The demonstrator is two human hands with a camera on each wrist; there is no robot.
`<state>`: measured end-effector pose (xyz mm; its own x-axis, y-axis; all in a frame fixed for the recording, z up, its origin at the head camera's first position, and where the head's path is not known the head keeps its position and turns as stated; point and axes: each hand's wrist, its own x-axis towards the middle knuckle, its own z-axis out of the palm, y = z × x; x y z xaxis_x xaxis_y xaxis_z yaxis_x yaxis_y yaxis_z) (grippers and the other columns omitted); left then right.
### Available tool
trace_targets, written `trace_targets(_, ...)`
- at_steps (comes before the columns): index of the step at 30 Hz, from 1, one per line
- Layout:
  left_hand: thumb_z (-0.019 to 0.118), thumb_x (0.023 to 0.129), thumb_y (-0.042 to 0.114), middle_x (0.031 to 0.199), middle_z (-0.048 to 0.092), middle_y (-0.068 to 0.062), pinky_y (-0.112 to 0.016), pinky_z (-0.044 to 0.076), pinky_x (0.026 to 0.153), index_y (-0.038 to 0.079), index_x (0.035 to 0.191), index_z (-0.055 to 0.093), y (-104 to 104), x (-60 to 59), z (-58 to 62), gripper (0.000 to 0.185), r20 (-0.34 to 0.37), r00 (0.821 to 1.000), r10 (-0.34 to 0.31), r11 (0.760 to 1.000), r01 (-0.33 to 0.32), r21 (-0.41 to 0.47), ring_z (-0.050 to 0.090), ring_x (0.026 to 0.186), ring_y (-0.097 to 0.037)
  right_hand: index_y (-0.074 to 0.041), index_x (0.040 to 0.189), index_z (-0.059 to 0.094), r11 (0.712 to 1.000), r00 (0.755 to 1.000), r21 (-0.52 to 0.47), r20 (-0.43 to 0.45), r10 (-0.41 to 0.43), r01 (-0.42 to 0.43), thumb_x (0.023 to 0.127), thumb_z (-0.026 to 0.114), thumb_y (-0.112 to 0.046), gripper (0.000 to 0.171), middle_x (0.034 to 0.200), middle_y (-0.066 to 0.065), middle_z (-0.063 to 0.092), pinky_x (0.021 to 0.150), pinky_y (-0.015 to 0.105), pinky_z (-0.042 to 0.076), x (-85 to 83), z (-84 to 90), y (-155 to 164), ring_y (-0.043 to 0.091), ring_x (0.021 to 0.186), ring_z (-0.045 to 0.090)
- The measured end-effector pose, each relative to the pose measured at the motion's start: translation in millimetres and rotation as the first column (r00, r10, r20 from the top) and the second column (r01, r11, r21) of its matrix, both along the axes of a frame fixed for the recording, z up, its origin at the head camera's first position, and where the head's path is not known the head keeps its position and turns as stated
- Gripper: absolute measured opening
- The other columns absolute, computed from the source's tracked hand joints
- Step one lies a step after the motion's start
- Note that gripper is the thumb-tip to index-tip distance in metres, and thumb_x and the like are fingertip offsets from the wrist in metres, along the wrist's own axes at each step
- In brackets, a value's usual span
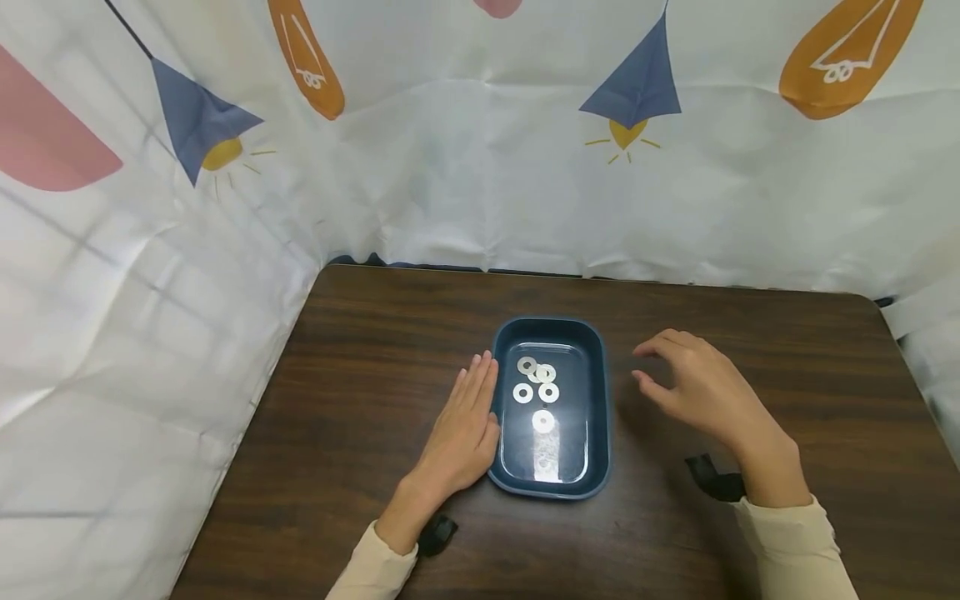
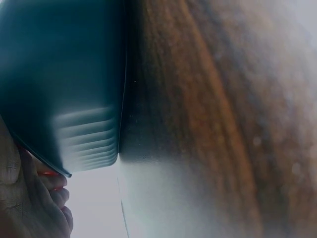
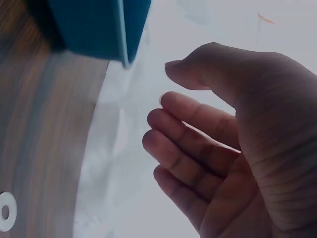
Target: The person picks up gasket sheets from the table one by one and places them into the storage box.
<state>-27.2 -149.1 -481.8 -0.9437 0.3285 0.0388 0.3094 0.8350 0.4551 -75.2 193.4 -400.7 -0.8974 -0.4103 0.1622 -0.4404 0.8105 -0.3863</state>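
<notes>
A dark blue rectangular tray (image 1: pixel 573 450) lies on the brown table, with several flat, pale washers (image 1: pixel 522 392) inside it, some overlapping. My left hand (image 1: pixel 467 425) rests along the tray's left side, fingers straight and together against the rim. To the right of the tray, my right hand (image 1: pixel 701 387) is held above the table, apart from it. Its thumb and fingers are loosely bent, with a gap and nothing between them in the right wrist view. One more washer (image 3: pixel 7 212) lies on the wood there; the head view does not show it.
The wood-grain table (image 1: pixel 390 358) reaches back to a white curtain (image 1: pixel 450 167) printed with lamps and bulbs, which also hangs along the left side. Dark wrist-worn devices (image 1: pixel 712 479) sit by the cream sleeves (image 1: pixel 795 542).
</notes>
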Motion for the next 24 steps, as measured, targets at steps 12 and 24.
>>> trace_targets(12,0.045,0.105,0.021,0.181,0.005,0.000,-0.045,0.016,0.138,0.011,0.171,0.013,-4,1.1,0.0,0.074,-0.016,1.000,-0.009,1.000,0.009,-0.014,0.004,0.169,-0.017,-0.001,0.116,0.074,0.995,0.991,0.012,0.083,-0.104,0.104,0.092,0.078,-0.018,0.029,0.117,0.018,0.073,0.089,0.061,0.056,-4.6,-25.3,37,0.040,0.108,0.068)
trace_targets(24,0.046,0.105,0.022,0.181,0.004,0.002,-0.046,0.016,0.138,0.013,0.171,0.012,-3,0.6,0.9,0.075,-0.011,1.000,-0.003,1.000,0.003,-0.024,0.004,0.169,-0.017,0.003,0.118,0.072,0.984,0.969,0.049,0.170,-0.180,0.174,0.093,0.077,-0.025,0.037,0.117,0.027,0.071,0.086,0.065,0.053,-5.5,-54.1,66,0.046,0.105,0.067)
